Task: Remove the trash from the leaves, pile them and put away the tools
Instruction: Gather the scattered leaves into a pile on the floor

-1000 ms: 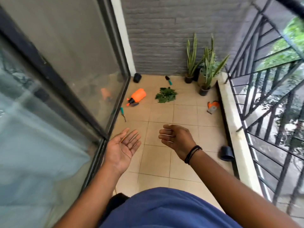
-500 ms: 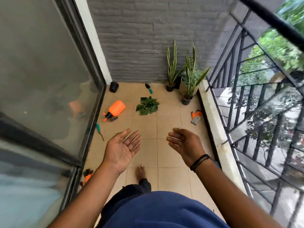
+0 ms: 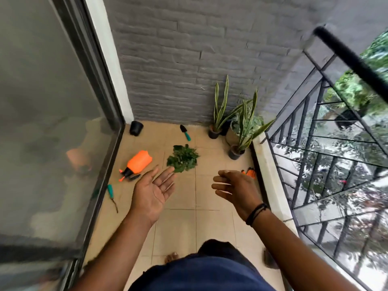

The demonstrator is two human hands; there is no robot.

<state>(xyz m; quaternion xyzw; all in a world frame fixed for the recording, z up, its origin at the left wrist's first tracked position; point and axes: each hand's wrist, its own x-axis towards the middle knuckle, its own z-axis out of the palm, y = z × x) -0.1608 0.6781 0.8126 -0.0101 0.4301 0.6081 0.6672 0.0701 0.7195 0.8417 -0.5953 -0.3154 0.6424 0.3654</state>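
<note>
Both hands are being held out empty: the left hand (image 3: 154, 191) palm-up with fingers spread, the right hand (image 3: 236, 190) loosely relaxed, nothing being grasped. The leaf pile (image 3: 183, 158) is lying gathered on the tiles ahead, with the orange sprayer (image 3: 138, 162) and teal-handled trowel (image 3: 185, 132) nearby, probably awaiting collection.

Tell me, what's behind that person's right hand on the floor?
An orange thing pokes out past the right hand, near the ledge under the railing. Only its striped orange edge shows; the hand covers the rest, so I cannot tell what it is.
</note>
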